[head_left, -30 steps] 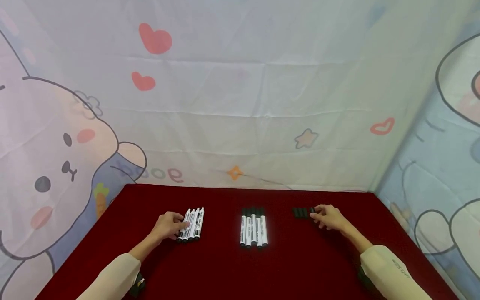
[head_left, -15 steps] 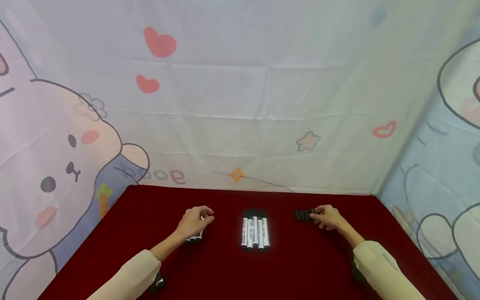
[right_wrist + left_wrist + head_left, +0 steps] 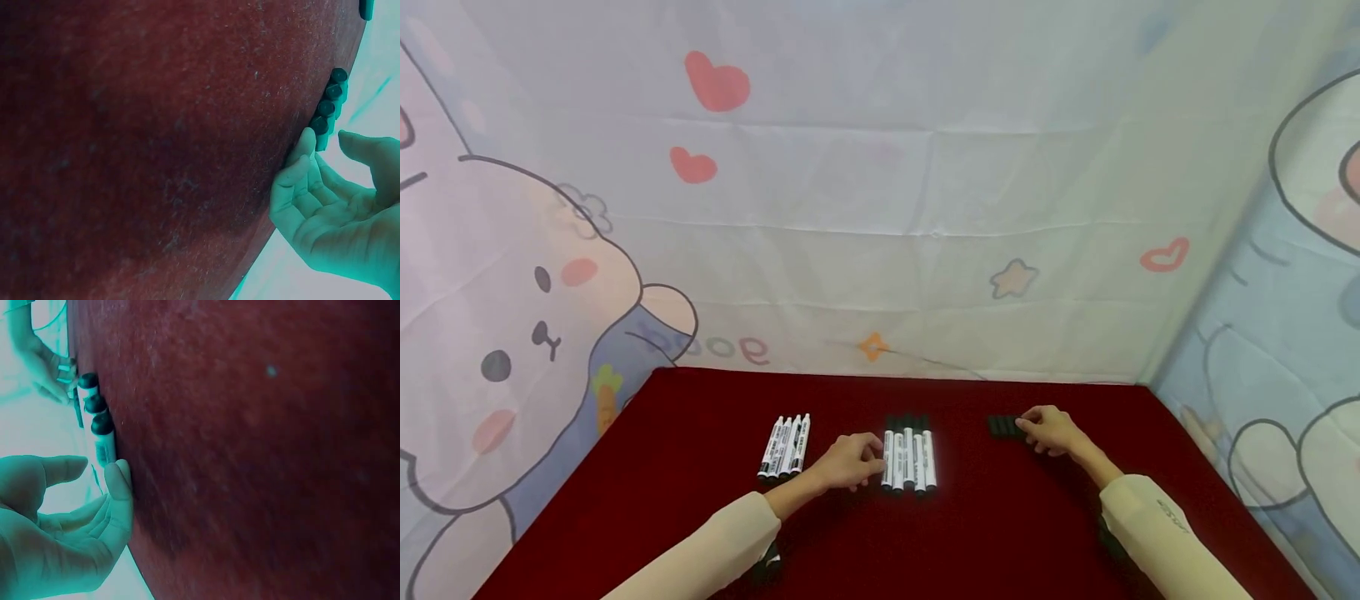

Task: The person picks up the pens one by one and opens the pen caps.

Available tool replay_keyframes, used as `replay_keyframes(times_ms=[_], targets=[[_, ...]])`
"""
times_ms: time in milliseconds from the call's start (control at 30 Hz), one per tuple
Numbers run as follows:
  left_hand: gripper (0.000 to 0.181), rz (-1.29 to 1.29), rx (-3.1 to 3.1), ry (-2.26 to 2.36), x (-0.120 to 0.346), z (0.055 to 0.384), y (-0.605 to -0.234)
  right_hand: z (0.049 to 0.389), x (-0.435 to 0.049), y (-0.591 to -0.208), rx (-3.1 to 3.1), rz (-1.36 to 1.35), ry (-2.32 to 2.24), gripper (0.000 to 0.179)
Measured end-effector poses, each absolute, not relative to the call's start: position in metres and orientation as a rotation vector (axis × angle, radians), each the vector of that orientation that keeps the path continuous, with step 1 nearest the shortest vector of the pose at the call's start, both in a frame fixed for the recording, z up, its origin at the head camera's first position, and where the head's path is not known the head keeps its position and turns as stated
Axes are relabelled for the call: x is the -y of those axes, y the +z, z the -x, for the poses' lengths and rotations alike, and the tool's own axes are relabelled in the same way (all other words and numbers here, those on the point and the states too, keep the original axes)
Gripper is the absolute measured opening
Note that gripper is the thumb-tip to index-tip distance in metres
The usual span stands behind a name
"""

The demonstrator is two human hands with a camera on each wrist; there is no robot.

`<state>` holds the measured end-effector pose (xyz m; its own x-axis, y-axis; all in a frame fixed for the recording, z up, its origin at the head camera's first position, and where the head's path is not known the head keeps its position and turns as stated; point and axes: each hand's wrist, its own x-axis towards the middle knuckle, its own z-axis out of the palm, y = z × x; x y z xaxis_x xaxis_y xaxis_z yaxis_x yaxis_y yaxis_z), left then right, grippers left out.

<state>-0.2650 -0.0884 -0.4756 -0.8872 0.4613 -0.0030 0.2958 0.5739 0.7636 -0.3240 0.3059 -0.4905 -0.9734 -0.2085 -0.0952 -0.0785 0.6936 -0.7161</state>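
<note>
My left hand [image 3: 850, 461] is beside the middle row of capped white markers [image 3: 908, 460], at its left edge. In the left wrist view its thumb and fingers stand apart, close to the nearest marker [image 3: 104, 440], with nothing held between them. My right hand [image 3: 1051, 430] stays low by a row of loose black marker caps [image 3: 1002, 426]. The right wrist view shows its fingertips [image 3: 306, 140] next to the nearest cap [image 3: 320, 126], thumb spread away, gripping nothing. Uncapped white markers [image 3: 785, 447] lie in a row on the left, tips toward the back.
A dark red cloth [image 3: 850, 550] covers the table, which ends at a printed fabric backdrop [image 3: 880, 208]. Another fabric panel [image 3: 1285, 333] rises on the right side. The middle markers lie between the two outer rows.
My left hand has left the uncapped markers and moved right to the middle row. The right hand has barely shifted and has come off the nearest cap.
</note>
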Motion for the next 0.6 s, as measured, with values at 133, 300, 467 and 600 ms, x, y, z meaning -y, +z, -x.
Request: replay_keyframes(times_ms=[133,300,467,600], targets=[[0.032,-0.643,-2.635,1.227,0.081,0.268,-0.478,0.320,-0.307,-0.487,-2.739,0.261,-1.136,0.055],[0.035,-0.635,-2.677,1.239,0.073,0.270,-0.483,0.306,-0.302,-0.479,-2.776,0.229,-1.109,0.040],[0.041,-0.595,-2.721,1.231,0.069,0.267,-0.485,0.297,-0.300,-0.473,-2.782,0.311,-1.103,0.038],[0.042,-0.529,-2.756,1.207,0.066,0.266,-0.482,0.293,-0.294,-0.467,-2.772,0.390,-1.095,0.038]])
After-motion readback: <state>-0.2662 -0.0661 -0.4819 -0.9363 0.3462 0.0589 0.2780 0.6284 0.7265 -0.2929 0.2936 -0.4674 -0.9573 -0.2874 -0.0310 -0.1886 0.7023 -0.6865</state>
